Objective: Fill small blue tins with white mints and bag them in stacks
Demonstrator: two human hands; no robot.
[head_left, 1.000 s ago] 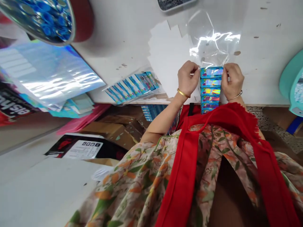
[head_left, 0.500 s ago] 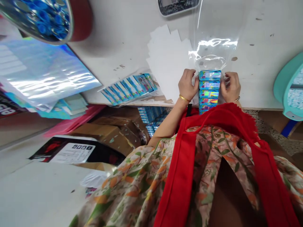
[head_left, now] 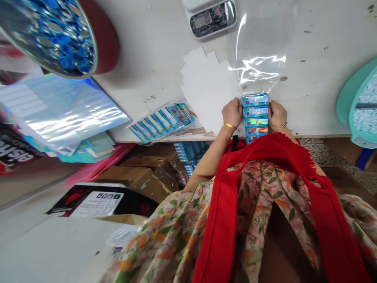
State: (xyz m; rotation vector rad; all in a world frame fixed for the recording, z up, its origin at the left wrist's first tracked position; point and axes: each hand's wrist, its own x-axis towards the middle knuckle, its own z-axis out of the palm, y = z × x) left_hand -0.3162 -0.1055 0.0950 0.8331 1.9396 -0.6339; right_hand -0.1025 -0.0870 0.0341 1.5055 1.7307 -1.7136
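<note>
Head camera: a column of small blue boxes (head_left: 255, 111) lies at the table's near edge, their top faces flashing silver, yellow and red, the lowest visible one partly cut off by the red apron (head_left: 222, 196). Glossy clear plastic (head_left: 260, 68) spreads beyond the column, creased with bright glare. The left hand (head_left: 232, 114) and right hand (head_left: 277, 116) flank the boxes, fingers curled in; whether they pinch the plastic, I cannot tell. White cards (head_left: 206, 86) crowd the left hand's far side, and a scale (head_left: 212, 19) stands past them. Rightward, a wide stretch of white tabletop (head_left: 312, 90) runs to the teal basin (head_left: 343, 106).
</note>
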